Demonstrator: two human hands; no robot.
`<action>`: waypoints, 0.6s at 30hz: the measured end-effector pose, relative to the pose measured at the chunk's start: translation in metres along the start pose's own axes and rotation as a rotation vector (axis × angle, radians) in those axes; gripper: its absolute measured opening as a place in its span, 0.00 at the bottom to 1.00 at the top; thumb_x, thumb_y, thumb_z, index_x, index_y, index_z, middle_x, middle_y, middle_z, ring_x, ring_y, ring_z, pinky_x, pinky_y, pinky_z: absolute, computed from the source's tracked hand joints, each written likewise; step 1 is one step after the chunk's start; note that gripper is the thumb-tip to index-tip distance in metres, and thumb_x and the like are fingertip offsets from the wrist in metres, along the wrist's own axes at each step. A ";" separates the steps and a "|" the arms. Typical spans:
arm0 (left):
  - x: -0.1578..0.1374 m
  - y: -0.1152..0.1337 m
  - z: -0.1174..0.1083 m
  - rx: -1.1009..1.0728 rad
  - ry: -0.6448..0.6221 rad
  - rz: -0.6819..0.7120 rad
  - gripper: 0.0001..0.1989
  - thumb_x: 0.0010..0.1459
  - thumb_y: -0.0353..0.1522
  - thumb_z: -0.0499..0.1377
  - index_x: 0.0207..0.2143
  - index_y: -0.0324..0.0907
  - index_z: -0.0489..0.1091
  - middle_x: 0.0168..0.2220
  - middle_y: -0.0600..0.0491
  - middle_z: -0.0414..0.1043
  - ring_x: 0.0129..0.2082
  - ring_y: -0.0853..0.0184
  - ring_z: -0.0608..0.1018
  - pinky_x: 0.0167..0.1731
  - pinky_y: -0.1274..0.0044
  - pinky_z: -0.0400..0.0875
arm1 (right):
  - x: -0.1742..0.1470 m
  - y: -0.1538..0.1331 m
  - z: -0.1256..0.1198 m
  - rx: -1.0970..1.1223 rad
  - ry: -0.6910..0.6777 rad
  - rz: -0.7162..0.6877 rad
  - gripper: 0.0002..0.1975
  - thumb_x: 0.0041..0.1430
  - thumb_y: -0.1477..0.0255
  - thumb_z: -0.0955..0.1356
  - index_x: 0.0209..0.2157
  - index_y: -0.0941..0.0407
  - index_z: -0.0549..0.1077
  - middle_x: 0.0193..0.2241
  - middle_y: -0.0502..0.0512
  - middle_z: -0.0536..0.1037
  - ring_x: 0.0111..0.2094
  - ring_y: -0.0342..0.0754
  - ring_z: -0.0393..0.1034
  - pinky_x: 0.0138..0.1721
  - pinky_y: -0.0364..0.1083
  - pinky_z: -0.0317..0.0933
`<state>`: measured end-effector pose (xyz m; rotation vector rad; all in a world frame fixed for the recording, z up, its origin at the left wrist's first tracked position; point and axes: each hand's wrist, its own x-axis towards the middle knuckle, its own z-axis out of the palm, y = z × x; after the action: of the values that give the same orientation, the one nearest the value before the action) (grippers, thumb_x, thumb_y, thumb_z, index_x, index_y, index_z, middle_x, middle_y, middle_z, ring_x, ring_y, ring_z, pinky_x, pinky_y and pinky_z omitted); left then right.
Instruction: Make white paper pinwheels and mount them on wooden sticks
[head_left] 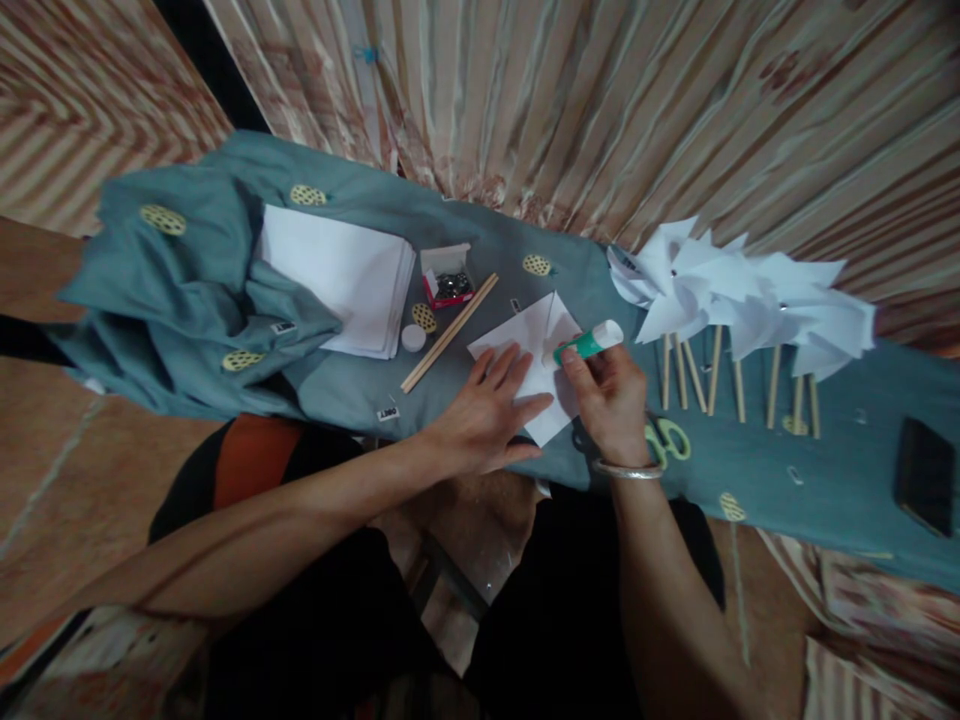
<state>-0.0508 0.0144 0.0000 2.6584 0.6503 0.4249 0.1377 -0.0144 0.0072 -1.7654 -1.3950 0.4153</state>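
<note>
My right hand point(613, 392) grips a green and white glue stick point(592, 341), its green end over the middle of a white paper square point(536, 335). Cuts or creases run from the paper's corners toward its centre. My left hand point(495, 418) lies on the paper's lower left part with fingers spread. Just beside my right wrist are light green scissors point(670, 440), their blades hidden by the hand. Two wooden sticks point(450, 333) lie left of the paper, close to a small white cap point(412, 338).
A stack of white paper point(337, 280) lies at the left. Behind the sticks stands an open box of metal pins point(448, 285). Several paper pinwheels point(750, 290) on wooden sticks overlap at the right. A dark phone point(925, 475) rests near the right end of the cloth-covered table point(832, 485).
</note>
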 end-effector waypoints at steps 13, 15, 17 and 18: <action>0.000 0.000 0.001 0.007 0.005 -0.003 0.29 0.53 0.46 0.63 0.54 0.44 0.67 0.65 0.39 0.53 0.66 0.43 0.53 0.61 0.49 0.49 | -0.003 -0.009 -0.004 -0.022 -0.029 0.008 0.12 0.58 0.61 0.67 0.35 0.55 0.70 0.27 0.51 0.77 0.28 0.47 0.71 0.32 0.46 0.63; 0.000 0.000 0.001 0.005 0.005 -0.001 0.29 0.53 0.46 0.63 0.54 0.44 0.67 0.66 0.39 0.52 0.67 0.43 0.52 0.60 0.48 0.49 | -0.003 -0.009 -0.003 -0.010 -0.041 0.011 0.11 0.58 0.61 0.67 0.35 0.55 0.70 0.27 0.51 0.77 0.28 0.47 0.70 0.32 0.46 0.63; 0.000 -0.001 0.001 0.003 0.012 0.002 0.29 0.53 0.46 0.63 0.55 0.45 0.67 0.66 0.40 0.52 0.67 0.44 0.52 0.61 0.48 0.49 | -0.004 -0.011 -0.003 -0.004 -0.054 0.012 0.11 0.59 0.61 0.67 0.34 0.55 0.70 0.27 0.51 0.76 0.27 0.46 0.70 0.31 0.46 0.62; 0.000 -0.001 0.002 0.001 0.016 0.003 0.29 0.53 0.47 0.63 0.55 0.45 0.67 0.66 0.40 0.51 0.67 0.44 0.52 0.61 0.48 0.48 | -0.005 -0.011 -0.002 0.001 -0.060 0.012 0.11 0.59 0.61 0.67 0.34 0.54 0.70 0.26 0.50 0.76 0.27 0.46 0.69 0.31 0.46 0.62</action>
<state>-0.0506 0.0144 -0.0019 2.6601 0.6519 0.4472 0.1305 -0.0191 0.0164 -1.7740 -1.4262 0.4793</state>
